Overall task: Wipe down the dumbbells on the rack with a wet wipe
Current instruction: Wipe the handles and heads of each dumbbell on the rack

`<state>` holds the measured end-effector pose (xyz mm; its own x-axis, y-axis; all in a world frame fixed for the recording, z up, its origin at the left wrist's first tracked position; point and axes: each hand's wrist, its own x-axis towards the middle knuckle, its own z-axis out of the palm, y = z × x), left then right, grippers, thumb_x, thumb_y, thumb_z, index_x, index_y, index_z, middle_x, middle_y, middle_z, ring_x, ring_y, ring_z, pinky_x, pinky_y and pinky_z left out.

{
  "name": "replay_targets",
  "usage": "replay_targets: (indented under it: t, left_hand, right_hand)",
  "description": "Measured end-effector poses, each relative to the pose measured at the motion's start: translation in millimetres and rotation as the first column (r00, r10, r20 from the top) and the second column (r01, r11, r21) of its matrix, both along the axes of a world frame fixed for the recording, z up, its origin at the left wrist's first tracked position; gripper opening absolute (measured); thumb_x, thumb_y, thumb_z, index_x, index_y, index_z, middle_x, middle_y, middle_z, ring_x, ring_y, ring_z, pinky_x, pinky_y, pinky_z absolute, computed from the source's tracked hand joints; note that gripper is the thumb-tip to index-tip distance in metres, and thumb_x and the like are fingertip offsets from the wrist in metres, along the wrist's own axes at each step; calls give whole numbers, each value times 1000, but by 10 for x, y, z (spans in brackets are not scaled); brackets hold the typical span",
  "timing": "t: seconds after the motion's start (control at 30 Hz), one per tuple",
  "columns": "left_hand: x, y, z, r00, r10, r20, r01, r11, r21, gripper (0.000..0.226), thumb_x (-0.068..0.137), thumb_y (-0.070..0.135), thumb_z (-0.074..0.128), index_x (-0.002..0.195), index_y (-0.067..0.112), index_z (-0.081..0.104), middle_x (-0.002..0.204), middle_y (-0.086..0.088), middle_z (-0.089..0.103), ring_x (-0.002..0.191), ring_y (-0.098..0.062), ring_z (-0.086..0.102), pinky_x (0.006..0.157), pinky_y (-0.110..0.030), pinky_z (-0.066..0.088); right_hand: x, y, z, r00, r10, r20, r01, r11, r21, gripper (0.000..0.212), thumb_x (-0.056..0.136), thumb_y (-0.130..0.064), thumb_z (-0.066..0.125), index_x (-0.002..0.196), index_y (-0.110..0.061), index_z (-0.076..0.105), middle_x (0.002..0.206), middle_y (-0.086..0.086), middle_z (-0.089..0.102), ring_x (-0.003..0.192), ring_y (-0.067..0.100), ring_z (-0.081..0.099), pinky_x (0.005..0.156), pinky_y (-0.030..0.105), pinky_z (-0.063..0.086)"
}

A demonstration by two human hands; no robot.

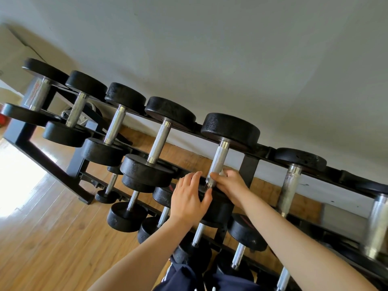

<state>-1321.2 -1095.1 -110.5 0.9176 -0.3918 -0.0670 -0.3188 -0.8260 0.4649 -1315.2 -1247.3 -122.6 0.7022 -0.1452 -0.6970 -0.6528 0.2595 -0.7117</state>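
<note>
Right hand (pixel 231 183) round dumbbell handle (pixel 216 164)

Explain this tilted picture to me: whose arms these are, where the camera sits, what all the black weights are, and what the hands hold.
There is no machine here. The one picture comes from a camera worn on a person's head, looking down and forward, which is why the room looks slanted. The two bare arms are that person's own.

The black frame is a dumbbell rack standing on a wooden floor against a pale wall. Dumbbells with black round ends and silver handles lie across its upper tier, smaller ones on the tier below.

The right hand is wrapped around the lower part of one dumbbell handle. A little white shows by its fingers, perhaps the wipe, but it is too hidden to be sure. The left hand lies flat, fingers straight, on that dumbbell's near black end.
</note>
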Motion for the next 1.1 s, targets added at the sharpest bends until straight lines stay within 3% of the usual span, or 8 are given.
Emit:
replay_targets:
  t: [0.13, 0.2, 0.3, 0.47, 0.63, 0.77, 0.9, 1.1]
  left_hand:
    - [6, 1, -7, 1000, -1, -2, 1, 1000, -4, 72, 86, 59, 29, 137, 12, 50, 131, -7, 56, 121, -25, 52, 99, -34, 41]
    - [-1, 2, -4, 1000, 1, -2, -1, 1000, -4, 73, 86, 59, 28, 138, 12, 50, 131, -7, 56, 121, -25, 51, 98, -33, 41]
    - [-5, 7, -11, 1000, 3, -1, -3, 1000, -2, 72, 87, 59, 29, 137, 12, 50, 130, -6, 57, 120, -25, 52, 96, -33, 42]
    - [5, 6, -26, 1000, 1, 3, -1, 1000, 0, 73, 86, 59, 28, 137, 12, 50, 130, -6, 57, 120, -24, 52, 96, -32, 41]
    - [-3, 6, -15, 1000, 6, 1, -6, 1000, 0, 74, 85, 60, 27, 137, 13, 50, 131, -6, 56, 121, -23, 51, 96, -32, 41]
    - [-7, 2, 2, 1000, 12, -2, -12, 1000, 7, 77, 84, 62, 25, 139, 14, 48, 132, -5, 55, 123, -21, 49, 97, -31, 40]
    - [-9, 1, 13, 1000, 15, -10, -15, 1000, 0, 78, 83, 62, 24, 139, 14, 48, 132, -5, 55, 123, -22, 49, 97, -32, 40]
    - [-5, 5, 1, 1000, 15, -8, -15, 1000, 1, 76, 84, 61, 25, 138, 13, 49, 129, -6, 57, 122, -23, 50, 97, -33, 40]
  right_hand:
    - [178, -132, 146, 970, -219, 105, 206, 971, 117, 21, 90, -16, 62, 109, -9, 59, 100, 5, 66, 96, 15, 63, 78, 19, 50]
    - [277, -151, 191, 952, -261, 158, 251, 964, 86, 18, 91, -18, 61, 108, -10, 59, 103, 6, 65, 105, 19, 60, 88, 24, 47]
    - [225, -60, 114, 988, -118, 104, 128, 986, -105, 32, 89, -24, 64, 117, -11, 56, 114, 7, 63, 110, 22, 58, 100, 37, 45]
    - [-12, -35, 9, 996, 79, -50, -76, 995, 59, 41, 88, -20, 66, 123, -3, 53, 111, 13, 66, 103, 24, 64, 97, 40, 49]
    - [86, -136, 73, 991, -128, 33, 114, 954, 279, 34, 92, -7, 57, 125, -1, 51, 112, 16, 64, 100, 24, 64, 84, 30, 52]
    - [-35, -90, -2, 993, -91, 70, 61, 935, 350, 37, 91, -7, 57, 127, -2, 49, 118, 17, 63, 108, 24, 63, 87, 29, 52]
    - [16, -170, 41, 995, -34, 91, 1, 939, 344, 29, 93, -9, 55, 121, -1, 52, 116, 18, 63, 105, 24, 63, 87, 28, 51]
    - [215, -195, 52, 966, -236, 106, 189, 923, 336, 28, 93, -13, 54, 121, -5, 53, 122, 17, 59, 113, 26, 57, 92, 32, 47]
